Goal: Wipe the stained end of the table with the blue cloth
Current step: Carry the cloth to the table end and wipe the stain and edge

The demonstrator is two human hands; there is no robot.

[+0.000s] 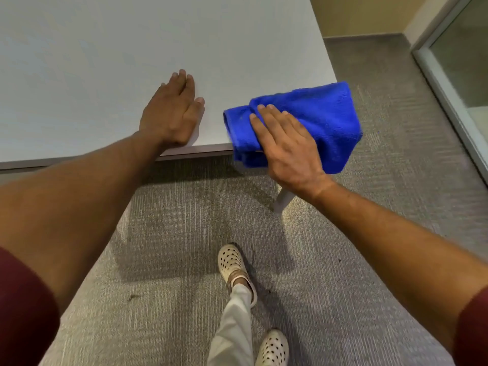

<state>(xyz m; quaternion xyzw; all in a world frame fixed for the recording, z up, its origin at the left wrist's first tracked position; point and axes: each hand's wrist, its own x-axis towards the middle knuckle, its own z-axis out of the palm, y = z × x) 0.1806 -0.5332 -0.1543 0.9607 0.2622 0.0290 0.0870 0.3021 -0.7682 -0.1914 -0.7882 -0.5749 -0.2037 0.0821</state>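
The blue cloth (317,114) lies folded over the table (132,48) corner under the flat, straight-fingered right hand (285,143). The left hand (171,112) rests flat beside it, holding nothing.

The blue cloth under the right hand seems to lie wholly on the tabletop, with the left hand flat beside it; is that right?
Not wholly: in the head view the blue cloth hangs over the near corner of the table, past its edge. The right hand does lie on it, and the left hand lies flat beside it.

One table (105,62), one blue cloth (324,114), one left hand (170,114), one right hand (286,147), two cream shoes (233,262) (272,347)
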